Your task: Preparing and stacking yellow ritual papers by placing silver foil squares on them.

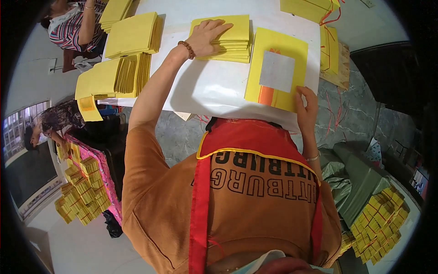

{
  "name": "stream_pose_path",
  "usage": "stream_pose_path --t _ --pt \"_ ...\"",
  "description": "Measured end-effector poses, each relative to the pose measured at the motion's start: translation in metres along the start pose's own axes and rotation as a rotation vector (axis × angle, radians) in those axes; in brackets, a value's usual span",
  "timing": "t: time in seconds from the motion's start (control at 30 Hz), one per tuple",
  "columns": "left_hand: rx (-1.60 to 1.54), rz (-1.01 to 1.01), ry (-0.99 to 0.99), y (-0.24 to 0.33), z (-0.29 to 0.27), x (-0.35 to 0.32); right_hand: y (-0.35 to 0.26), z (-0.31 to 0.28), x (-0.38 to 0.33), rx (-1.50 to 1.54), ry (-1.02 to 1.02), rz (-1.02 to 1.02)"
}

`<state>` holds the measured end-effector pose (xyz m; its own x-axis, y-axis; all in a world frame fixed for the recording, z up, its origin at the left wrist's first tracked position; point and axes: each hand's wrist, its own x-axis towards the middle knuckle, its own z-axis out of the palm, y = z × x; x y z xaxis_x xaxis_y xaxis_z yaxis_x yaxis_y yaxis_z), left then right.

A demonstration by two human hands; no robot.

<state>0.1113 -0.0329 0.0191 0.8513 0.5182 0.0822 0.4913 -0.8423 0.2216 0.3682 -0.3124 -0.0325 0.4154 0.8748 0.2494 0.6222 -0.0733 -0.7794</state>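
Observation:
My left hand (pixel 211 37) lies flat with its fingers spread on top of a stack of folded yellow paper (pixel 235 51) on the white table. To its right is a larger yellow paper stack (pixel 299 50). A silver-grey square (pixel 277 71) and an orange patch (pixel 266 96) show on its top. At this stack's lower right edge, my right hand (pixel 307 104) has its fingers curled against the yellow paper, thumb and forefinger at the border. The undersides of those fingers are partly hidden.
More yellow paper stacks (pixel 132 34) stand along the white table's (pixel 200 91) left side. A yellow bundle (pixel 310 9) with red string sits at the far right. Two people are at the left. Piled yellow bundles (pixel 379 223) lie at lower right, beside green sheeting (pixel 360 182).

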Motion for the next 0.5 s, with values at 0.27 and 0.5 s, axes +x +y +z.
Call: stream_pose_path --t 0.27,0.5 --pt "-0.285 0.335 0.050 0.116 0.023 -0.024 0.009 0.001 -0.002 -0.032 -0.003 -0.067" --pt "-0.158 0.408 0.055 0.130 0.042 -0.035 0.007 0.002 0.001 0.065 -0.022 0.035"
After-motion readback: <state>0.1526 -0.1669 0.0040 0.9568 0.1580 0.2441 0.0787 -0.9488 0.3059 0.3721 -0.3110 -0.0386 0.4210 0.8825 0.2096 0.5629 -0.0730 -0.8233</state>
